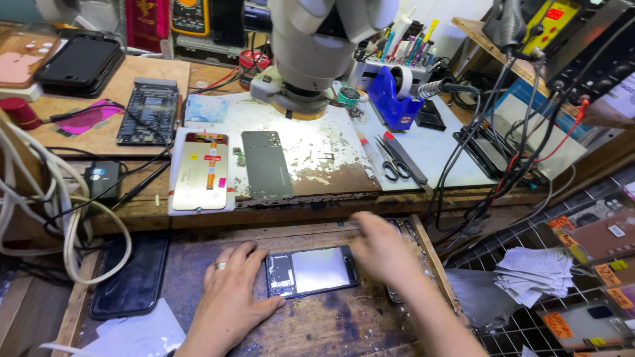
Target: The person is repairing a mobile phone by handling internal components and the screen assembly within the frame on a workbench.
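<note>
Left hand (231,291): flat, palm down on the worn wooden tray (331,324), fingers spread, ring on one finger, thumb stretched toward the lower left corner of the opened phone (311,271) and touching or nearly touching it; not gripping anything. Right hand (380,248): reaching in from the lower right, forearm slanted across the tray's right edge, back of hand up, fingers blurred and curled loosely over the phone's right end; unclear whether pinching it or only resting there.

Opened phone: lying flat and lengthwise between both hands, pale inner plate up, circuit section at its left end, close to the tray's middle.

Farther up, on the mat (317,142) under the microscope (311,46): grey back cover (266,164), beside a display panel (200,172) with yellowish backing. Scissors (391,162) to the right, well apart from both hands. Dark phone (132,277) lying left of the tray.
</note>
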